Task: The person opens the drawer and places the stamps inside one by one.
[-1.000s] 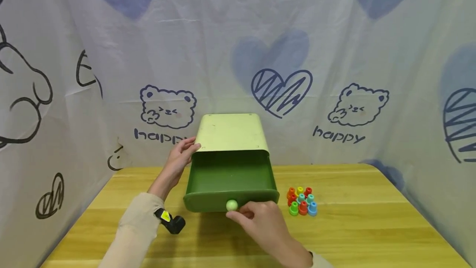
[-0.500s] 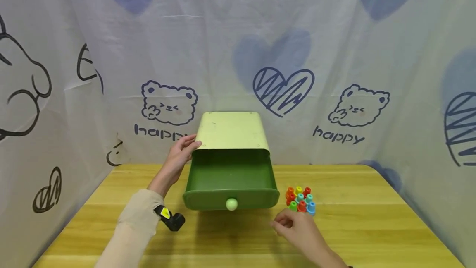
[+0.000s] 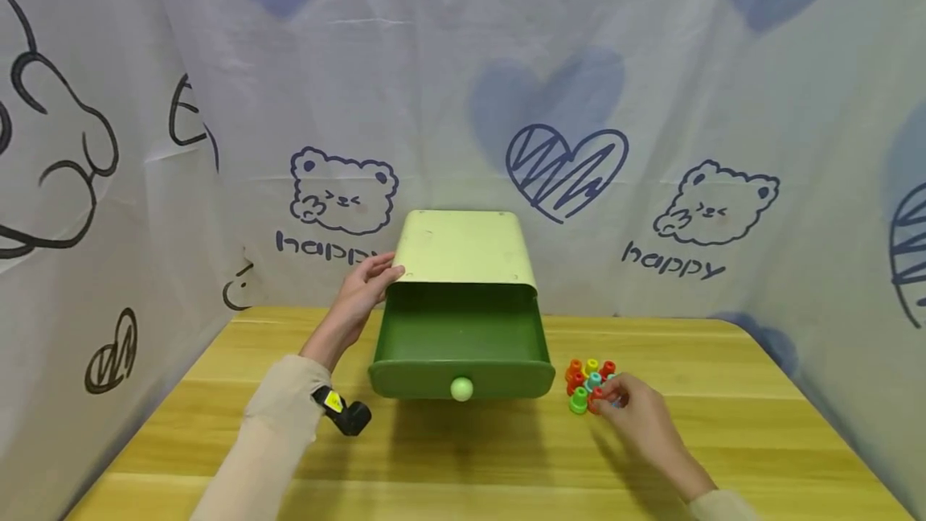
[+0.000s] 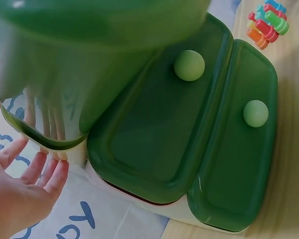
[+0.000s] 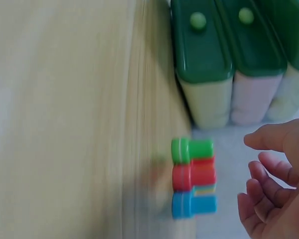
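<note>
A small drawer cabinet [image 3: 466,246] with a pale yellow-green shell stands on the table, its green top drawer [image 3: 506,380] pulled out. The drawer bears a round light green knob [image 3: 461,389]. My left hand [image 3: 362,288] rests against the cabinet's upper left side, fingers fairly straight. To the right of the cabinet, several small coloured plastic pegs stand grouped, among them a green peg [image 3: 578,402] and a blue peg [image 5: 202,204]. My right hand [image 3: 644,416] hovers over the group's near right side and hides part of it. In the right wrist view its fingers are spread, apart from the pegs.
Two lower drawers, the middle drawer [image 4: 144,134] and the bottom drawer [image 4: 229,149], are closed, each with a round knob. The wooden table [image 3: 760,424] extends to both sides. A printed cloth [image 3: 448,103] hangs behind and at the sides.
My right hand has come away from the top drawer's knob and moved right to the coloured pegs. The left hand keeps its place on the cabinet, and the drawer stays pulled out.
</note>
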### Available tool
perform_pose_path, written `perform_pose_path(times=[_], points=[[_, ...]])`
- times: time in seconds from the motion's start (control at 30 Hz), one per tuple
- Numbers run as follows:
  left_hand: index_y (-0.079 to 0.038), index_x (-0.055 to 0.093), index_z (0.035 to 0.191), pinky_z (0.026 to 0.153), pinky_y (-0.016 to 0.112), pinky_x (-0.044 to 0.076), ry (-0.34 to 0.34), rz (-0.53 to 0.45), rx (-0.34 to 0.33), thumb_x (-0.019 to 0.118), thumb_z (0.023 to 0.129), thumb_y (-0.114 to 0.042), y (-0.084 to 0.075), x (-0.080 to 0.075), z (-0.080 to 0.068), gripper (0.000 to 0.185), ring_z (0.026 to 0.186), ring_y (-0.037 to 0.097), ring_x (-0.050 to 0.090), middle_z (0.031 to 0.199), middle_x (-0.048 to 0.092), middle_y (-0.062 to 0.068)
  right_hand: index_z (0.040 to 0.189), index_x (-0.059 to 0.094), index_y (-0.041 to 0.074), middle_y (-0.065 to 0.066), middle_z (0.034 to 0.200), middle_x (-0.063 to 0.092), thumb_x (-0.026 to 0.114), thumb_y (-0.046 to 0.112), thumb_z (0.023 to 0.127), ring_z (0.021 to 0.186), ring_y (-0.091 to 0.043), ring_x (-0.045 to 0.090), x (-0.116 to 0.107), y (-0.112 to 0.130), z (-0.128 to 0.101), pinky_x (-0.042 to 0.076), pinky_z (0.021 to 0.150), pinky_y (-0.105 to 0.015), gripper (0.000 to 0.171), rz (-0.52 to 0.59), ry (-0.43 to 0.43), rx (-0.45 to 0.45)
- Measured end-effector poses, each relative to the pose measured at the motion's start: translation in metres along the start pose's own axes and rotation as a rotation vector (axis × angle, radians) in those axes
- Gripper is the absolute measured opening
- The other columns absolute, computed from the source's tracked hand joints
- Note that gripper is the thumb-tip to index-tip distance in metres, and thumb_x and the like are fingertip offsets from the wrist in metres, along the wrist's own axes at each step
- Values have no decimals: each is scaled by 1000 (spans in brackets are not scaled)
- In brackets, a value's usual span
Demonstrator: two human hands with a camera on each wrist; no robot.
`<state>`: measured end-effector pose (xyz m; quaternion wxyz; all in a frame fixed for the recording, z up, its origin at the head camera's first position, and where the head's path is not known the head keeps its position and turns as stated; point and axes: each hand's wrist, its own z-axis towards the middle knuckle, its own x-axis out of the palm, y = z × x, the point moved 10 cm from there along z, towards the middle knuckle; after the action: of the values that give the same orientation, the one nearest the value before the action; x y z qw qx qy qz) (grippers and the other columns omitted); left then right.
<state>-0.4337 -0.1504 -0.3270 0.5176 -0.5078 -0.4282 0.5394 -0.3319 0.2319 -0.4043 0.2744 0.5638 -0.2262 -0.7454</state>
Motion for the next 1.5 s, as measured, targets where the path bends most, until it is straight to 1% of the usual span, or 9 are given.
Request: perform_pose_path(times=[0.17,0.4,0.57,0.7,0.83,0.97,1.07,1.3,1.5], points=[[-4,36,146,109,50,28,-8,-3,-13,59,95,-28,4,0,1,60,134,32,35,146,38,18,97,65,-5,-12,90,66,74,3,80,83,-25,57,-7,-22,9,46,68,-34,21,17,-13,1],[-4,34,147,110,50,27,2,-5,-6,58,96,-30,1,2,1,62,135,33,33,147,36,18,107,64,-10,-21,103,65,73,5,81,98,-37,57,-6,-51,19,48,81,-46,32,77,37,94],[-4,33,148,110,50,27,6,-5,5,58,97,-30,-3,1,1,63,135,33,33,148,34,18,109,64,-10,-20,105,64,72,4,81,101,-38,55,0,-66,23,48,82,-46,32,151,71,186],[-4,33,148,110,50,27,7,-13,8,58,97,-29,-4,1,1,63,135,32,33,148,35,19,108,65,-9,-21,106,64,72,3,80,105,-40,55,3,-72,25,51,78,-39,32,191,75,227],[-4,34,147,110,50,27,6,-20,3,58,96,-30,-3,1,2,62,135,32,34,147,36,18,107,65,-9,-20,104,64,72,3,79,100,-37,56,5,-75,25,50,69,-33,31,212,80,239],[-4,34,148,110,50,26,9,-21,3,58,97,-29,-1,2,2,62,135,32,33,147,36,18,107,65,-10,-18,100,64,72,3,79,90,-29,57,9,-78,24,49,64,-31,32,229,95,253],[-4,34,148,110,50,26,11,-16,3,57,97,-29,-2,1,2,62,135,32,33,147,36,19,108,63,-11,-17,98,65,73,3,79,86,-25,58,11,-81,23,48,64,-31,34,232,101,266],[-4,35,147,110,49,27,4,-12,1,59,96,-29,-4,2,4,61,134,32,35,146,37,18,108,63,-12,-14,95,67,76,0,76,88,-25,60,13,-89,24,48,69,-28,36,236,75,281],[-4,34,148,110,50,27,8,-16,-16,59,96,-28,-1,1,3,62,135,33,33,147,35,19,105,65,-10,-11,91,67,78,2,75,86,-24,61,13,-90,24,48,72,-30,35,204,74,262]])
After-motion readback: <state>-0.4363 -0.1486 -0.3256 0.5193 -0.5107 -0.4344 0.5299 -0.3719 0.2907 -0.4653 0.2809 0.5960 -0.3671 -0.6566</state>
